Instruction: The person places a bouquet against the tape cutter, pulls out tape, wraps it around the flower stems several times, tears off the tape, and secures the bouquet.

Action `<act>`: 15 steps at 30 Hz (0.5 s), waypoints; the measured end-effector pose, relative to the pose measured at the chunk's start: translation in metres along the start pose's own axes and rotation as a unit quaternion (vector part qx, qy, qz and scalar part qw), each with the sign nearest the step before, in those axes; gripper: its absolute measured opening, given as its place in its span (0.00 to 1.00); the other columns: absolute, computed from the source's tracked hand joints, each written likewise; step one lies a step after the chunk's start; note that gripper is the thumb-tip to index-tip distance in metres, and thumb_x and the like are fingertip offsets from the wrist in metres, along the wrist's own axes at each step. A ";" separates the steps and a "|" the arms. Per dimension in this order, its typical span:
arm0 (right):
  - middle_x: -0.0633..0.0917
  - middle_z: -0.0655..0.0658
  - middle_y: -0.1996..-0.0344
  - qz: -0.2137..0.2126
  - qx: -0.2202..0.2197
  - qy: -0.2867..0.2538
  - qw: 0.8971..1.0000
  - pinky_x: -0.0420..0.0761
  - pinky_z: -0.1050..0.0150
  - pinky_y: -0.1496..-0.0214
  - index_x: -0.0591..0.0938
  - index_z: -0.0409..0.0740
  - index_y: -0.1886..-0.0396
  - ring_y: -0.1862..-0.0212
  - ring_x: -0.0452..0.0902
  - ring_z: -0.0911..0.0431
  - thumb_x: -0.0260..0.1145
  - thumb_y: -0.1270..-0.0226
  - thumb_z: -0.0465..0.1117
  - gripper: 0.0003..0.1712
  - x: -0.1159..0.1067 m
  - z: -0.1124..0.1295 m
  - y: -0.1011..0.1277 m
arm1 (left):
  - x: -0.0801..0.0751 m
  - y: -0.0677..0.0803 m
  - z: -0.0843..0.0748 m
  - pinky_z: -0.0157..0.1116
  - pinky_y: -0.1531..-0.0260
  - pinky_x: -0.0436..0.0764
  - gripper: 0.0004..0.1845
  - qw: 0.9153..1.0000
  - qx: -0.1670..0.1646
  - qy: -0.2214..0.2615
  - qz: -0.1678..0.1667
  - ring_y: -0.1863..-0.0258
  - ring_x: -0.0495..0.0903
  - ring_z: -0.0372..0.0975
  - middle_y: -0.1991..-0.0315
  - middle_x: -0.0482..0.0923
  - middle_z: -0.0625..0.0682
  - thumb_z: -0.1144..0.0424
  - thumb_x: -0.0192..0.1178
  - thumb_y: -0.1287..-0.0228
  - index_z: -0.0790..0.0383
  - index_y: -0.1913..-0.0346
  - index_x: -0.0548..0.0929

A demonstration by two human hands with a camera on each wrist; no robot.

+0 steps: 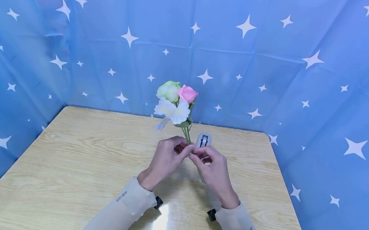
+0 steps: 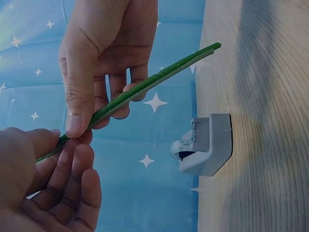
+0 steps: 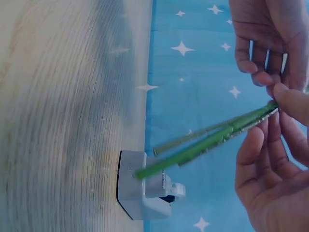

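Three artificial flowers are bunched together over the table: a pale green bloom [image 1: 168,91], a pink rose [image 1: 187,94] and a white ruffled flower [image 1: 172,110]. Their green stems [image 2: 154,79] run down between both hands. My left hand [image 1: 167,159] pinches the stems below the leaves with thumb and fingers. Right beside it, my right hand [image 1: 213,167] pinches the same stems slightly lower, between thumb and index finger. The cut stem ends stick out past the hands, uneven in length, as the right wrist view shows on the stems [image 3: 207,142].
A small grey-white tape dispenser [image 1: 203,139] stands on the wooden table [image 1: 101,147] just behind the hands. Blue curtains [image 1: 97,47] with white stars close in the back and both sides. A bright reflection lies on the tabletop between the forearms.
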State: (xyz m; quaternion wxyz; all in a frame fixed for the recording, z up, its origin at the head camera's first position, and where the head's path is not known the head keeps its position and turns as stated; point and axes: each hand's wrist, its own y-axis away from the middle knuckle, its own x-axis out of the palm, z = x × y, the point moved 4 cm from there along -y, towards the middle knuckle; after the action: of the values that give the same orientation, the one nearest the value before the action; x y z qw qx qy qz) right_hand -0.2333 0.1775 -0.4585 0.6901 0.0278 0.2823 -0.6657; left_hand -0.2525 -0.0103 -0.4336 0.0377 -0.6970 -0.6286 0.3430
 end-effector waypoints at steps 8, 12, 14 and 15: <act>0.95 0.47 0.55 -0.001 0.001 0.002 1.000 0.92 0.68 0.52 0.95 0.51 0.49 0.57 0.90 0.58 0.81 0.20 0.41 0.05 0.001 0.003 0.001 | -0.002 -0.001 -0.001 0.29 0.66 0.90 0.08 1.000 0.011 0.000 0.004 0.69 0.87 0.33 0.62 0.95 0.52 0.61 0.76 0.18 0.62 0.47 0.97; 0.95 0.47 0.56 -0.007 0.002 -0.006 1.000 0.92 0.68 0.53 0.95 0.50 0.49 0.57 0.90 0.58 0.81 0.20 0.40 0.05 0.001 0.003 0.001 | -0.002 0.000 -0.002 0.30 0.65 0.91 0.09 1.000 0.014 0.000 0.008 0.68 0.89 0.36 0.62 0.95 0.54 0.62 0.78 0.21 0.64 0.46 0.96; 0.96 0.46 0.55 -0.011 0.004 -0.010 1.000 0.91 0.69 0.52 0.95 0.50 0.49 0.57 0.90 0.59 0.81 0.19 0.40 0.05 0.001 0.003 0.002 | -0.002 0.001 -0.002 0.30 0.65 0.91 0.09 1.000 0.013 -0.001 0.010 0.68 0.89 0.36 0.62 0.95 0.54 0.63 0.78 0.21 0.64 0.46 0.96; 0.96 0.46 0.55 -0.012 0.006 -0.013 1.000 0.91 0.69 0.52 0.95 0.50 0.49 0.57 0.90 0.59 0.81 0.19 0.40 0.05 0.000 0.003 0.002 | -0.002 0.001 -0.002 0.30 0.64 0.91 0.09 1.000 0.011 0.000 0.012 0.68 0.89 0.36 0.61 0.95 0.54 0.63 0.78 0.21 0.64 0.46 0.96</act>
State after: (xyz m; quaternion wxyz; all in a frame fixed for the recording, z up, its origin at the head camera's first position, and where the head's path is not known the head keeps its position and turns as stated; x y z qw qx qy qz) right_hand -0.2301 0.1761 -0.4567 0.6855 0.0203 0.2700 -0.6759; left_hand -0.2504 -0.0119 -0.4322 0.0412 -0.7041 -0.6164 0.3501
